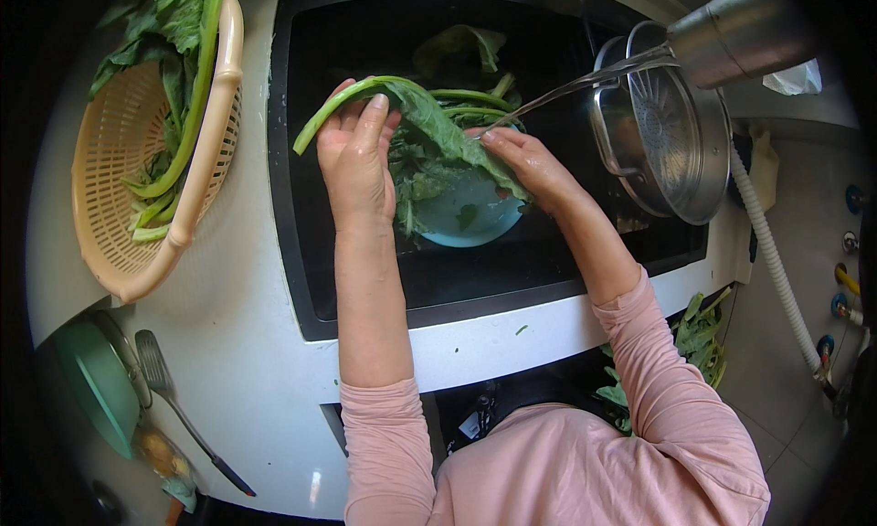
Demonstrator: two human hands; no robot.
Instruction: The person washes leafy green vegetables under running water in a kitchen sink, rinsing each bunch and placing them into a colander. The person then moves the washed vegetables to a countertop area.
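Observation:
A long leafy green is held over the black sink by both hands. My left hand grips its pale green stalk between thumb and fingers. Farther along, my right hand holds the leaf, its fingertips partly hidden behind it. A stream of water runs from the metal faucet onto the leaf beside my right fingers. Below the hands, a light blue basin holds water and more greens. Another leaf lies toward the sink's far side.
A peach plastic basket with greens stands on the left counter. Steel steamer pots tilt at the sink's right. A slotted spatula and green bowl lie lower left. More greens are below the counter at right, near a white hose.

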